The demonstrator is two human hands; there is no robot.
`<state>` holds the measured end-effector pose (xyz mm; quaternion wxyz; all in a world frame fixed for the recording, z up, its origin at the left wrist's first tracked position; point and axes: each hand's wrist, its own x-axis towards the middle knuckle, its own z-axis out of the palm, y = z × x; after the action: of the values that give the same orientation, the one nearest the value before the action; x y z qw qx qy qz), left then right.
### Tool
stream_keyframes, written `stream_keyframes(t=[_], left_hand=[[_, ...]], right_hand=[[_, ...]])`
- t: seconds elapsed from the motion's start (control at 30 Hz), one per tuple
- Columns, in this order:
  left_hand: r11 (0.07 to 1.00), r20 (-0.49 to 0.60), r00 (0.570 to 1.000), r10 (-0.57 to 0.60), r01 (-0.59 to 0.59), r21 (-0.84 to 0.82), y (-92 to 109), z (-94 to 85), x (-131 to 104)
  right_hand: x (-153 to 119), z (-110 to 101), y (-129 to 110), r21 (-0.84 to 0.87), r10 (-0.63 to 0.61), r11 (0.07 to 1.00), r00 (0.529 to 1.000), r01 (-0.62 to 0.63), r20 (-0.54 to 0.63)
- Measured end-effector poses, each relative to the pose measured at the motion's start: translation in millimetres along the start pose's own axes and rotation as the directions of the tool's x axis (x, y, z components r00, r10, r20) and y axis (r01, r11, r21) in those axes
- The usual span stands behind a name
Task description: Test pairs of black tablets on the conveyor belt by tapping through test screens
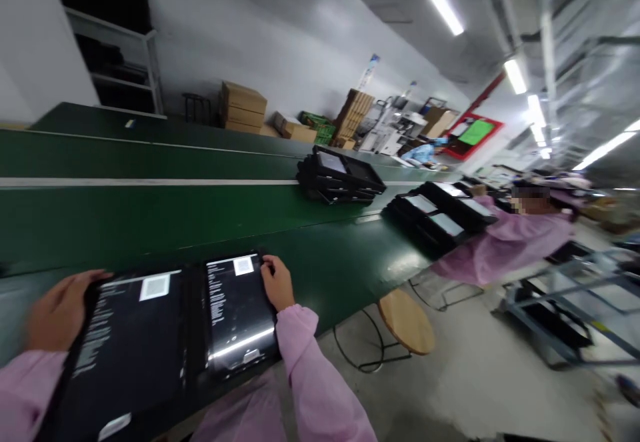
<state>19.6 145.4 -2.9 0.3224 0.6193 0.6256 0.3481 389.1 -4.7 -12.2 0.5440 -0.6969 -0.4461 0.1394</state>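
Note:
Two dark panels, each with a white code label and lines of white text, lie in a black tray at the near edge of the green table. My left hand (63,310) is at the outer edge of the left panel (133,342), its fingers curled over the tray's rim. On the other side, my right hand (278,281) grips the tray's rim beside the right panel (235,312), fingers bent. A bright reflection crosses the lower part of the right panel. Both thumbs are partly hidden or blurred.
Stacked black trays (343,174) stand on the green table (320,269), with more trays (437,212) further right beside a person in a pink sleeve (525,232). A wooden stool (407,322) and a metal cart (565,315) stand right. Cardboard boxes (243,105) are behind.

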Motion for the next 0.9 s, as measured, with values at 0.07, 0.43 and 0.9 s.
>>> stream_keyframes(t=[0.07,0.43,0.9], left_hand=[[0.993,-0.109,0.994,0.026,-0.039,-0.115,24,-0.3,-18],[0.811,-0.042,0.993,-0.113,0.068,-0.581,4,-7.3,-135],[0.816,-0.067,0.992,-0.111,0.053,-0.575,-4,-2.6,-148]], right_hand=[[-6,-4,-2,0.043,0.032,0.999,0.999,-0.032,-0.001],[-77,-41,-9,0.327,0.292,0.896,0.954,-0.299,0.074],[-87,-44,-4,0.051,0.174,0.983,0.983,-0.177,0.055]])
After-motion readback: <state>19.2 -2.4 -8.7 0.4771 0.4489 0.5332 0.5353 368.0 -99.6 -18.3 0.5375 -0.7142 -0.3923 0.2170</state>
